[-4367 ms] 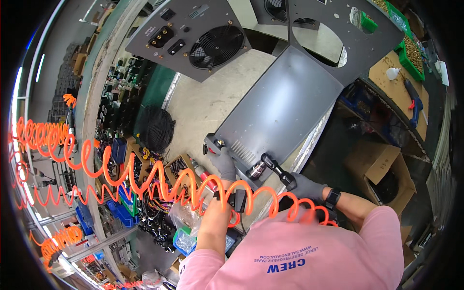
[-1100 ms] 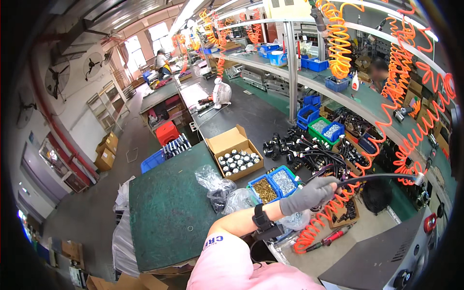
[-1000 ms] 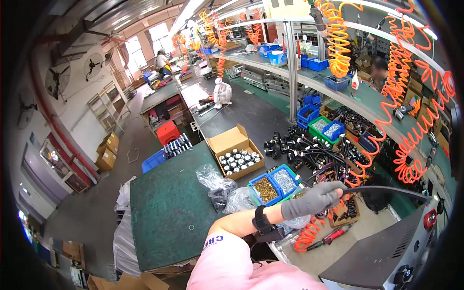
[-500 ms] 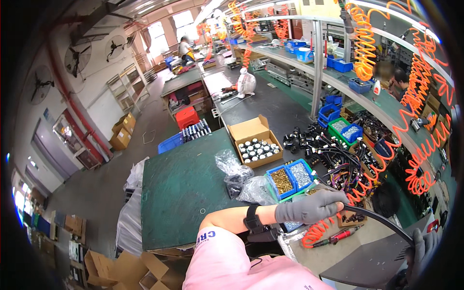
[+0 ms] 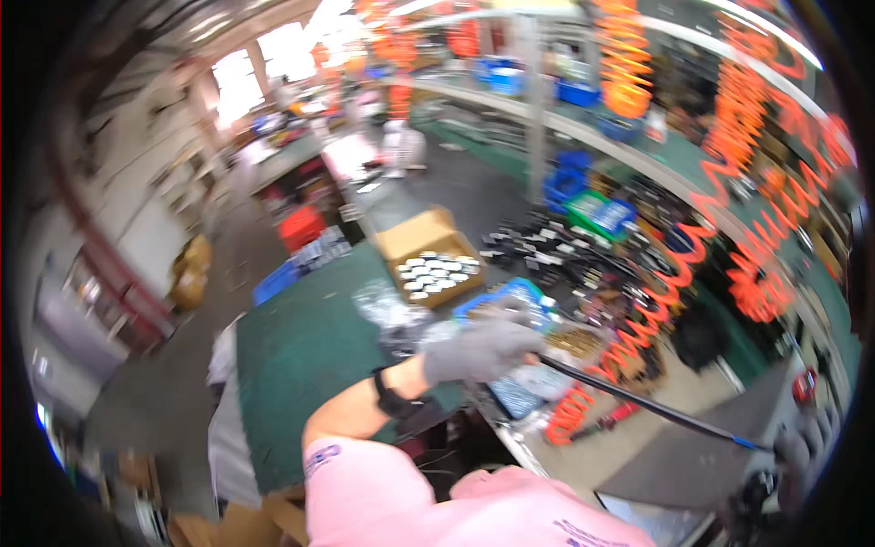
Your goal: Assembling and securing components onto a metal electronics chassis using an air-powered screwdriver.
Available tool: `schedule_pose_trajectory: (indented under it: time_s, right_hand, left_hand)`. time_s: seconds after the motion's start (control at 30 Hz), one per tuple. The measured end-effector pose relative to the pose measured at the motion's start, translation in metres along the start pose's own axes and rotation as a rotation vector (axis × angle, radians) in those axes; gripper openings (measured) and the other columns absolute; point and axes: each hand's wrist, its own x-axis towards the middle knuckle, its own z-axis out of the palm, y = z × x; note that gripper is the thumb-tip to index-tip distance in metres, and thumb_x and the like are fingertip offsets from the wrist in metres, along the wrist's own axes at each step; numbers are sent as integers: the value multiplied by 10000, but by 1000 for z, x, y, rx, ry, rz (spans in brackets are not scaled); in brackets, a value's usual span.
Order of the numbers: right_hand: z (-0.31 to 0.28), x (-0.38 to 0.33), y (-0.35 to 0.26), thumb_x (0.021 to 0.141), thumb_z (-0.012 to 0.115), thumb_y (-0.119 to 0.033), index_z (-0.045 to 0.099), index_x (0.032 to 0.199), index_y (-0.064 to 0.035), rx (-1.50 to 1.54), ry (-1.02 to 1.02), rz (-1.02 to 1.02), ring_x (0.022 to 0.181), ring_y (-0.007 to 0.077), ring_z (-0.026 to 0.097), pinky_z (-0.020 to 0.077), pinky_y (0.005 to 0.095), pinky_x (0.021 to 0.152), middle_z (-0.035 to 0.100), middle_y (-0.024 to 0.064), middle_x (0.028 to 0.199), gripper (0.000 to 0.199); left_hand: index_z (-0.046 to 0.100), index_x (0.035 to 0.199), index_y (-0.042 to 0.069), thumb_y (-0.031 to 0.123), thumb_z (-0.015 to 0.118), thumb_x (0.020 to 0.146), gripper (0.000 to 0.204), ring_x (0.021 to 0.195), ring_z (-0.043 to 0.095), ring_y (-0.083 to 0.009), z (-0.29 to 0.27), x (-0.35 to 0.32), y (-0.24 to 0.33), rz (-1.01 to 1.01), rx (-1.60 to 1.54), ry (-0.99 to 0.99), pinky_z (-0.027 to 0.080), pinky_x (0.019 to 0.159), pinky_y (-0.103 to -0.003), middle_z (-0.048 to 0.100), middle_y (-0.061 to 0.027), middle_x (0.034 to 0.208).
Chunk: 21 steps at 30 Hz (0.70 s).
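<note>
The picture is motion-blurred. My left hand point(image 5: 478, 351), in a grey glove with a black band on its wrist, reaches out over the near edge of a blue bin point(image 5: 510, 294) of small brass parts. Its fingers are curled down, and the blur hides whether they hold anything. A black air hose point(image 5: 638, 401) runs from under that hand to the lower right. There my right hand point(image 5: 795, 453), also gloved, shows partly at the rim, wrapped on a dark air tool point(image 5: 756, 497).
An open cardboard box point(image 5: 428, 264) of round metal parts stands beyond the bin on a green mat point(image 5: 301, 346). Orange coiled hoses point(image 5: 674, 273) hang along shelving on the right. Black parts point(image 5: 565, 251) and green and blue bins point(image 5: 597, 214) crowd the bench. A grey metal panel point(image 5: 693, 465) lies at lower right.
The view has swung and blurred. My left hand stays at the blue bin, drawn a little nearer. My right hand with the tool has come into view at the lower right.
</note>
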Motion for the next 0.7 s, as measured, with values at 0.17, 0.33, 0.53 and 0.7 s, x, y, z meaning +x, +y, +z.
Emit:
schedule_pose_trajectory:
  time_s: [0.17,0.33,0.53,0.7]
  right_hand:
    - [0,5,20,756,581,-229,606,875,-87,239,-120,312,785,320,509,416,407,730,514,97,781,187]
    - [10,-8,20,762,603,-194,597,877,-142,272,-184,561,741,277,519,405,376,635,507,79,782,126]
    - [18,-48,11,761,614,-247,584,854,-97,369,-149,693,768,291,562,435,379,664,565,87,791,179]
    - [43,-43,23,731,635,-237,634,777,-79,436,-5,688,727,280,580,448,355,642,592,102,751,164]
  left_hand:
    - [579,857,24,70,600,687,178,798,531,-323,0,38,-2,-150,-243,45,427,684,-384,579,-140,796]
    - [547,827,2,131,541,776,139,644,468,-258,-3,75,-4,6,-226,112,375,581,-337,503,-98,666]
    - [588,957,-8,29,495,774,209,629,455,-147,-5,129,10,55,-337,246,367,554,-257,493,-55,699]
    - [580,975,0,-49,487,751,246,659,463,-160,-17,162,3,128,-192,281,387,616,-264,483,-65,705]
